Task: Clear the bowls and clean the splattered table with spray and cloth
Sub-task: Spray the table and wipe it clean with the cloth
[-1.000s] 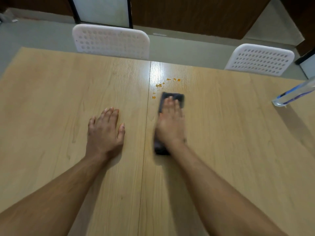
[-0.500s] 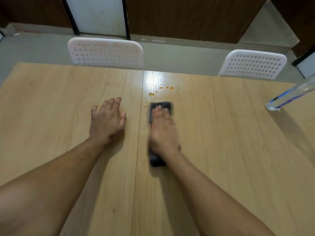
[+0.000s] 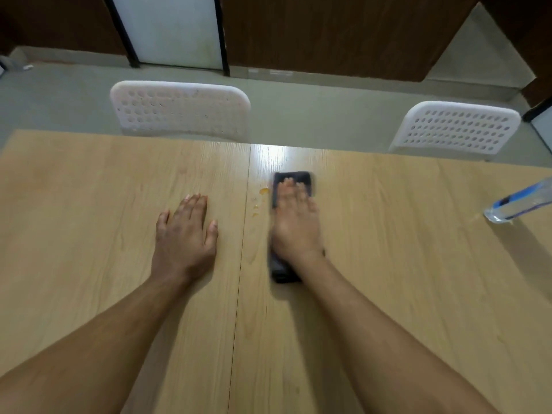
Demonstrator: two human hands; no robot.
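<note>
Head view, single frame. Right hand (image 3: 294, 225): blurred, fingers straight and laid flat, pressing on a dark cloth (image 3: 291, 177); the hand hides the cloth's middle, only its far end and near end show. Cloth: folded, oblong, soft-edged, lying just right of the table seam, near the far edge. Left hand (image 3: 183, 237): fingers spread and flat, palm down on the bare wood at 9 o'clock from the cloth, holding nothing. Orange splatter (image 3: 264, 191): a few small glossy drops, just beside the cloth at its 9 o'clock, between the two hands; finer drops are hard to make out. Table (image 3: 89, 189): pale wood-grain laminate, two panels meeting at a straight seam, a bright glare patch at 12 o'clock from the cloth. Clear plastic bottle (image 3: 519, 204): blue label, cut off by the frame's right edge, well apart at 3 o'clock. Two white perforated chair backs (image 3: 179, 107) (image 3: 454, 130) stand beyond the far edge.
</note>
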